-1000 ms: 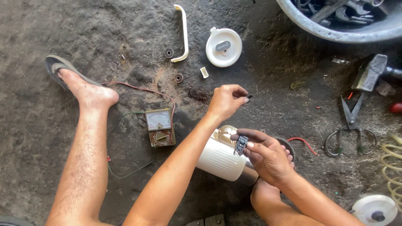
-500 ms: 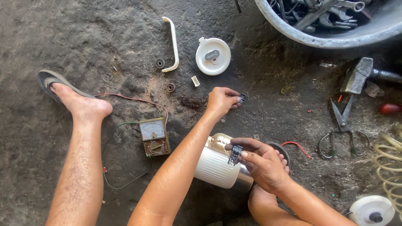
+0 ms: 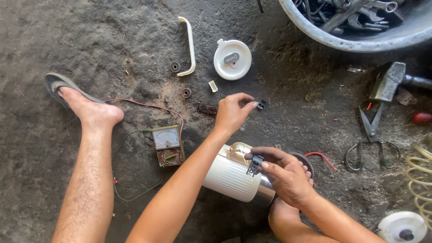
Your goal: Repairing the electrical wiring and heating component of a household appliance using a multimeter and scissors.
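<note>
My left hand point(image 3: 233, 111) reaches out over the dirt floor and pinches a small black part point(image 3: 261, 104) between thumb and fingertips. Nearer to me, my right hand point(image 3: 284, 173) holds a small dark metal-and-plastic switch piece point(image 3: 254, 164) at its fingertips. Beneath both arms lies a cream ribbed kettle body point(image 3: 230, 176) on its side, its metal base rim turned toward my right hand.
An analogue multimeter point(image 3: 167, 145) with red and green leads lies by my left leg. A cream handle point(image 3: 189, 45), round white lid point(image 3: 232, 59) and small washers lie farther off. Shears point(image 3: 371, 135), a hammer head point(image 3: 387, 81), a tool basin point(image 3: 360, 39) and coiled hose point(image 3: 420, 180) are on the right.
My left hand has stretched slightly farther forward with the small black part. The camera view has shifted a little; my right hand stays over the kettle with the switch piece.
</note>
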